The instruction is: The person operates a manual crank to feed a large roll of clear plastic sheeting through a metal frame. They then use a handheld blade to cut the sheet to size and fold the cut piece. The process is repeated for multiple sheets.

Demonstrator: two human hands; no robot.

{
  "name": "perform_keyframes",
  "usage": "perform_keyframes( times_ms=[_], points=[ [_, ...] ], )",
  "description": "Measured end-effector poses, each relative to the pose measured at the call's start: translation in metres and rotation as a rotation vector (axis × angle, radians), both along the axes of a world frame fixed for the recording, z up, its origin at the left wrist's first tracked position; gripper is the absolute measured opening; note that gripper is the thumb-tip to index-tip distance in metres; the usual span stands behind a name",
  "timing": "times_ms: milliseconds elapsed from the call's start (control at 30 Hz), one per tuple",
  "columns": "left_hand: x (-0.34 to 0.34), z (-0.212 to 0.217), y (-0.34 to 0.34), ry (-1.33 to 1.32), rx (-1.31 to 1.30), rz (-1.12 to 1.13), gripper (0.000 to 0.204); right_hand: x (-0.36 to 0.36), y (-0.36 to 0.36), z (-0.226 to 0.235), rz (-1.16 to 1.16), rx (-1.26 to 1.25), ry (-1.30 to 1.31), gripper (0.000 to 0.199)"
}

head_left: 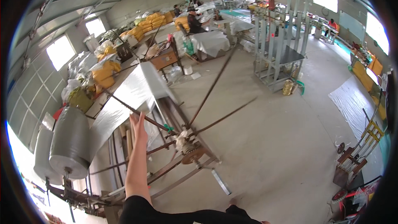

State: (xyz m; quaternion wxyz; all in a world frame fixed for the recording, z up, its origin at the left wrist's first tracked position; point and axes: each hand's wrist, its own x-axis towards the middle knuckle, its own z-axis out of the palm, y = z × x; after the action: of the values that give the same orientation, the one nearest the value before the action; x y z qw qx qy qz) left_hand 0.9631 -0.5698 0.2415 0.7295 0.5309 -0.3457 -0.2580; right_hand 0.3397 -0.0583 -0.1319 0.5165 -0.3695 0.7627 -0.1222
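Note:
My left arm reaches forward, and my left hand [139,123] is at a dark metal bar [155,123], one of several spokes on a large winding reel. The fingers appear closed round the bar, though they are small and slightly blurred. The spokes meet at a rusty hub [186,145], where a scrap of green material [168,127] is tied to one spoke. A silvery plastic sheet [124,91] stretches past my hand from a big grey roll [71,141] on the left. Low on the right, a bit of skin and dark cloth shows; my right hand cannot be made out.
Yellow sacks [103,72] and bundles line the left wall. Farther back, a person [194,23] sits beside a covered table [210,42]. A grey metal frame [286,54] stands ahead on the right. A hand cart [360,149] is at the right edge, near a silver sheet [350,103].

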Motion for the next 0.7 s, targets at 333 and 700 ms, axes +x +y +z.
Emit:
perform_keyframes(
  times_ms=[333, 700],
  points=[
    [-0.231, -0.028, -0.236, -0.749, 0.406, -0.196, 0.042, -0.166, -0.069, 0.059, -0.577, -0.166, 0.142, 0.027],
    [-0.365, -0.101, -0.271, -1.111, 0.704, -0.024, 0.037, -0.166, -0.04, 0.004, -0.858, 0.224, 0.175, 0.022]
  ],
)
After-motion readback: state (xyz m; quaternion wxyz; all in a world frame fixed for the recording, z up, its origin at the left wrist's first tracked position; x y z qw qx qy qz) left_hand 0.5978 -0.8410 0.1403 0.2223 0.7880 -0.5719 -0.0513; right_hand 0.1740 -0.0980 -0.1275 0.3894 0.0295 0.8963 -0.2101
